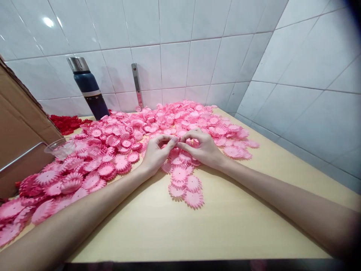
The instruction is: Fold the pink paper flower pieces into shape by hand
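My left hand [156,153] and my right hand [205,149] meet over the middle of the table, thumbs and forefingers pinched with the tips almost touching. Whatever sits between the fingertips is too small to make out. Pink scalloped paper-like flower discs [180,173], each with a small hole at its centre, lie just below and between the hands. A few more spread toward me, the nearest disc [194,198] resting flat on the bare table. Behind both hands rises a large heap of the same pink discs [186,113].
A dark blue bottle [91,90] with a steel cap stands at the back left. Near it are red pieces [65,124], a clear plastic cup [60,148] on its side and a cardboard box [22,128]. White tiled walls [175,64] bound the wooden table [239,226].
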`<state>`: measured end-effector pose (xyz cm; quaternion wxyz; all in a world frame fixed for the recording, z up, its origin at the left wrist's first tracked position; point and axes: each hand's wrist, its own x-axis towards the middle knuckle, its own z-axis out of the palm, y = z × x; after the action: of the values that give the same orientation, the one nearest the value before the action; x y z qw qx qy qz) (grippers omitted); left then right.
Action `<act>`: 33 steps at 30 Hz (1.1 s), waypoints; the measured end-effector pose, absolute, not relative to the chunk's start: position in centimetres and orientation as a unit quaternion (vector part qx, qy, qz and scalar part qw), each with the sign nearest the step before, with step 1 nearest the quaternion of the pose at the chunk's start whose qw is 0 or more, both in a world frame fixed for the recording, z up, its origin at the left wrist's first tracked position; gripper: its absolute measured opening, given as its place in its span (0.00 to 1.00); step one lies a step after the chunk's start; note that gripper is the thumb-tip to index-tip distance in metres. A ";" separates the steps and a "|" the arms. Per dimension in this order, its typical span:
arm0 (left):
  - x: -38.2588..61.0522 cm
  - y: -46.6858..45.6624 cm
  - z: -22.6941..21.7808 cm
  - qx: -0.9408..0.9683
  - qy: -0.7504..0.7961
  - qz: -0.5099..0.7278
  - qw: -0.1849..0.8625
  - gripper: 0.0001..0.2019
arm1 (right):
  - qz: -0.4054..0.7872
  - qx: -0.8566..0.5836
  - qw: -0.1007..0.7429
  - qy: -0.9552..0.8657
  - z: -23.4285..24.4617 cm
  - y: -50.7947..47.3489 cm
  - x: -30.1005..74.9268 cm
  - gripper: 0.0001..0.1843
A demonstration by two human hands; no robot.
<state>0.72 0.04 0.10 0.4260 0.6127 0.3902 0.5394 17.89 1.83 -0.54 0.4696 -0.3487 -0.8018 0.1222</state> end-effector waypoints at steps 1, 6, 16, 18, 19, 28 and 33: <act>0.7 0.0 0.1 0.612 0.390 0.538 0.429 0.10 | 0.133 -0.349 0.468 -0.801 -0.6 1.9 17.9 0.09; 0.7 0.0 0.2 0.600 0.395 0.532 0.448 0.11 | 0.172 -0.351 0.457 -0.799 -0.5 1.9 17.9 0.07; 0.6 0.0 0.1 0.621 0.395 0.518 0.436 0.10 | 0.169 -0.348 0.469 -0.794 -0.4 1.7 18.0 0.09; 0.6 0.0 0.2 0.623 0.396 0.517 0.434 0.09 | 0.180 -0.348 0.467 -0.793 -0.3 1.6 18.0 0.10; 0.6 0.0 0.2 0.623 0.395 0.518 0.433 0.09 | 0.188 -0.349 0.465 -0.792 -0.3 1.6 18.0 0.11; 0.6 -0.1 0.3 0.613 0.398 0.521 0.440 0.10 | 0.271 -0.360 0.454 -0.768 -0.1 1.3 17.9 0.13; 0.5 0.0 0.2 0.618 0.390 0.522 0.440 0.11 | 0.284 -0.352 0.450 -0.770 -0.1 1.4 18.1 0.11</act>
<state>0.48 0.04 0.19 0.4404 0.6177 0.3896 0.5223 18.09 1.39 -0.11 0.4505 -0.3524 -0.7695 0.2841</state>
